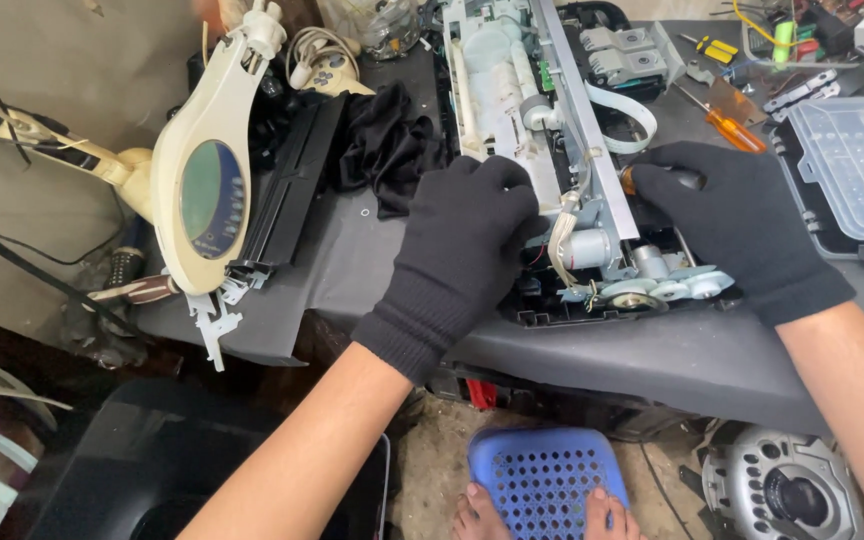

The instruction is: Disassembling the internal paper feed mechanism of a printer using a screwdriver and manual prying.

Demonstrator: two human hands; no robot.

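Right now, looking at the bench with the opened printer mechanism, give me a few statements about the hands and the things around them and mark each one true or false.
1. Both hands wear black knit gloves. True: the left hand and the right hand are both gloved.
2. The left hand rests on the opened grey printer mechanism. True.
3. The orange-handled screwdriver is gripped in the right hand. False: it lies on the bench beyond that hand.
4. The clear plastic compartment box sits to the left of the mechanism. False: it is on the right.
5. A crumpled black cloth lies left of the mechanism. True.
6. The blue perforated plastic stool stands on the bench. False: it is on the floor below.
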